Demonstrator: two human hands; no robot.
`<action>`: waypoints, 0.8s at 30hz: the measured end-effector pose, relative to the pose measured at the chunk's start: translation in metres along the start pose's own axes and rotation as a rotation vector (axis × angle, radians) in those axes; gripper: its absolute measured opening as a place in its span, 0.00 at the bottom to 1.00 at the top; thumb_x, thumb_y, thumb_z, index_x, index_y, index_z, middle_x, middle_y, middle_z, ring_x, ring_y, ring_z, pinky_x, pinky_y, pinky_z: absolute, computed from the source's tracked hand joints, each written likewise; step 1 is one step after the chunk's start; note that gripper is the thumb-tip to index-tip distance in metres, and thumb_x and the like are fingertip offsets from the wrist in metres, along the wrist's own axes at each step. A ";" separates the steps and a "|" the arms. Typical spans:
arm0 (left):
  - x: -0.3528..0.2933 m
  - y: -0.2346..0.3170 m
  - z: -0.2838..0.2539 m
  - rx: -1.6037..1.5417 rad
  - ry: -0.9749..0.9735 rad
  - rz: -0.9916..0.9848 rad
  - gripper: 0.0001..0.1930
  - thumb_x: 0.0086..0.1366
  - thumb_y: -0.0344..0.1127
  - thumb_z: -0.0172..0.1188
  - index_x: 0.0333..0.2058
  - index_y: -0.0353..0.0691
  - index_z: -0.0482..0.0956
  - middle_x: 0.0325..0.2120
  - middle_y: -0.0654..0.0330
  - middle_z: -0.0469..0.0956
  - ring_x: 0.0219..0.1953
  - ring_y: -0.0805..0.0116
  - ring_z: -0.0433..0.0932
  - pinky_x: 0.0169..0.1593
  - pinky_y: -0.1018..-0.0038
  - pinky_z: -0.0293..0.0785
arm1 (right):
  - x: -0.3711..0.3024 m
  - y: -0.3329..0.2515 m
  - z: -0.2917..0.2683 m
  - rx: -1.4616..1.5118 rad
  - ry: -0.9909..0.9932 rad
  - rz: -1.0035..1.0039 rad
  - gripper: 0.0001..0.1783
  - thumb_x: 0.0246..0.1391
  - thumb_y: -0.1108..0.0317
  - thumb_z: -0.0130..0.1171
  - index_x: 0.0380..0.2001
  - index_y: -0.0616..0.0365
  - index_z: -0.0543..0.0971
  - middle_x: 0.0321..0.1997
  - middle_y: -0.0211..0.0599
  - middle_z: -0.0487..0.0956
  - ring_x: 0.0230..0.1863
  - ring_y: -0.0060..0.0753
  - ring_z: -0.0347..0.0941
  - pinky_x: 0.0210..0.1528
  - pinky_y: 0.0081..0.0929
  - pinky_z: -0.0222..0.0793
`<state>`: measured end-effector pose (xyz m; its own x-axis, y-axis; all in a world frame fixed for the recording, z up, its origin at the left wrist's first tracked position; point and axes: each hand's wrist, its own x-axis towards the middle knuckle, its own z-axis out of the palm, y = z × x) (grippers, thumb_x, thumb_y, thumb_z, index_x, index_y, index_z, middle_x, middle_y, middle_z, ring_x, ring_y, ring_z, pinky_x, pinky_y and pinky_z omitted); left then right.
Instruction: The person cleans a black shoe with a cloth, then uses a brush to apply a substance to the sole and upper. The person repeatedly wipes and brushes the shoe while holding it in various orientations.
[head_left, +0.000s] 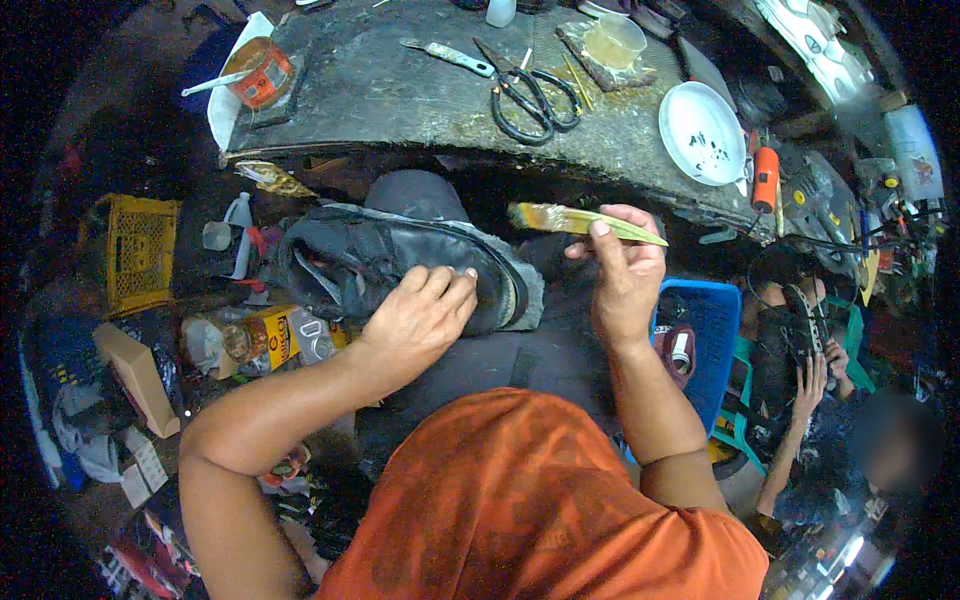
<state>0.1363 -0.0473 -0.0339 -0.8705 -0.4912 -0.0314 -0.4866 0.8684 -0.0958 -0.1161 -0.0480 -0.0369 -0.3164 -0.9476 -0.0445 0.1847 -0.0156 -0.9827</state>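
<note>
A black leather shoe (375,255) lies on its side across my lap, its opening toward the left. A grey, ragged-edged piece of material (532,290) shows along its right end, with a gap at the sole edge. My left hand (425,310) presses on the shoe's side with curled fingers gripping it. To the right, my right hand (627,272) pinches a flat yellowish brush (575,222) by its handle. The brush's stained bristle end points left, above the shoe's right end and apart from it.
On the workbench (400,105) are scissors (530,105), a utility knife (450,58), an orange tin (262,75), a tub (613,42) and a white plate (700,130). A blue basket (735,310) stands right; a yellow crate (145,255) left. Another person's hands (818,375) hold something dark.
</note>
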 end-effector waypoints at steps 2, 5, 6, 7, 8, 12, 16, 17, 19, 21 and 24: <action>0.004 -0.001 0.003 0.002 -0.043 0.047 0.20 0.60 0.36 0.56 0.49 0.33 0.82 0.50 0.56 0.78 0.47 0.62 0.74 0.48 0.68 0.68 | -0.003 -0.003 0.001 -0.131 -0.062 0.027 0.12 0.63 0.72 0.63 0.48 0.61 0.75 0.40 0.36 0.81 0.36 0.25 0.79 0.39 0.25 0.79; 0.009 -0.001 0.004 -0.010 -0.144 0.095 0.15 0.59 0.37 0.57 0.39 0.35 0.86 0.52 0.55 0.78 0.48 0.63 0.74 0.49 0.67 0.68 | -0.008 -0.005 0.004 -0.526 -0.216 -0.066 0.12 0.64 0.69 0.63 0.48 0.61 0.77 0.41 0.33 0.81 0.37 0.23 0.78 0.42 0.23 0.74; 0.010 -0.001 0.004 -0.022 -0.172 0.106 0.14 0.58 0.37 0.58 0.37 0.36 0.87 0.52 0.55 0.78 0.49 0.62 0.74 0.49 0.67 0.68 | -0.010 -0.005 0.004 -0.574 -0.245 -0.110 0.11 0.64 0.69 0.63 0.47 0.62 0.78 0.41 0.32 0.82 0.39 0.24 0.79 0.45 0.24 0.74; 0.011 -0.001 0.003 -0.035 -0.201 0.116 0.14 0.58 0.37 0.58 0.35 0.36 0.88 0.53 0.55 0.79 0.49 0.62 0.74 0.49 0.67 0.68 | -0.011 -0.005 0.005 -0.597 -0.277 -0.134 0.10 0.64 0.68 0.63 0.45 0.61 0.79 0.41 0.35 0.83 0.41 0.29 0.80 0.46 0.27 0.75; 0.012 -0.001 0.002 -0.035 -0.206 0.119 0.13 0.58 0.37 0.58 0.35 0.37 0.88 0.53 0.55 0.78 0.49 0.62 0.74 0.49 0.67 0.68 | -0.012 -0.004 0.006 -0.632 -0.293 -0.145 0.09 0.63 0.68 0.63 0.44 0.60 0.80 0.41 0.39 0.83 0.42 0.34 0.81 0.47 0.29 0.76; 0.015 0.001 -0.002 -0.024 -0.240 0.127 0.13 0.57 0.38 0.59 0.34 0.39 0.88 0.54 0.55 0.78 0.50 0.62 0.73 0.50 0.67 0.68 | -0.014 0.003 0.013 -0.723 -0.324 -0.248 0.08 0.61 0.68 0.64 0.42 0.57 0.81 0.41 0.41 0.84 0.42 0.45 0.81 0.46 0.37 0.75; 0.014 0.001 -0.005 -0.028 -0.290 0.127 0.13 0.57 0.37 0.59 0.34 0.39 0.88 0.55 0.56 0.77 0.51 0.62 0.72 0.50 0.68 0.68 | -0.014 0.009 0.017 -0.783 -0.342 -0.370 0.08 0.59 0.69 0.65 0.41 0.56 0.82 0.41 0.38 0.84 0.39 0.45 0.80 0.43 0.39 0.74; 0.014 0.001 -0.005 -0.010 -0.281 0.118 0.14 0.58 0.37 0.58 0.37 0.38 0.88 0.54 0.55 0.77 0.51 0.62 0.72 0.51 0.68 0.68 | -0.014 0.010 0.017 -0.803 -0.344 -0.396 0.08 0.59 0.69 0.65 0.41 0.56 0.82 0.41 0.38 0.84 0.39 0.45 0.80 0.43 0.39 0.74; 0.012 0.000 -0.005 0.021 -0.267 0.107 0.17 0.59 0.37 0.57 0.43 0.35 0.86 0.54 0.54 0.77 0.50 0.62 0.73 0.51 0.68 0.69 | -0.015 0.009 0.016 -0.752 -0.284 -0.337 0.08 0.59 0.69 0.65 0.42 0.57 0.82 0.41 0.39 0.84 0.40 0.43 0.81 0.44 0.38 0.75; 0.010 0.000 -0.005 0.038 -0.208 0.094 0.21 0.61 0.36 0.55 0.50 0.32 0.82 0.55 0.50 0.76 0.49 0.61 0.74 0.51 0.67 0.69 | -0.015 0.006 0.014 -0.689 -0.233 -0.296 0.09 0.60 0.69 0.65 0.42 0.58 0.82 0.41 0.39 0.84 0.41 0.41 0.82 0.44 0.35 0.76; 0.006 0.002 -0.004 0.025 -0.155 0.071 0.27 0.64 0.36 0.52 0.60 0.29 0.73 0.57 0.44 0.75 0.48 0.60 0.76 0.51 0.66 0.70 | -0.016 0.001 0.009 -0.605 -0.180 -0.246 0.09 0.61 0.70 0.64 0.44 0.61 0.81 0.41 0.42 0.84 0.43 0.34 0.84 0.46 0.29 0.78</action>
<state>0.1298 -0.0485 -0.0306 -0.8799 -0.4349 -0.1914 -0.4206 0.9003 -0.1122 -0.1021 -0.0361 -0.0355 -0.1136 -0.9785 0.1722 -0.4426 -0.1053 -0.8905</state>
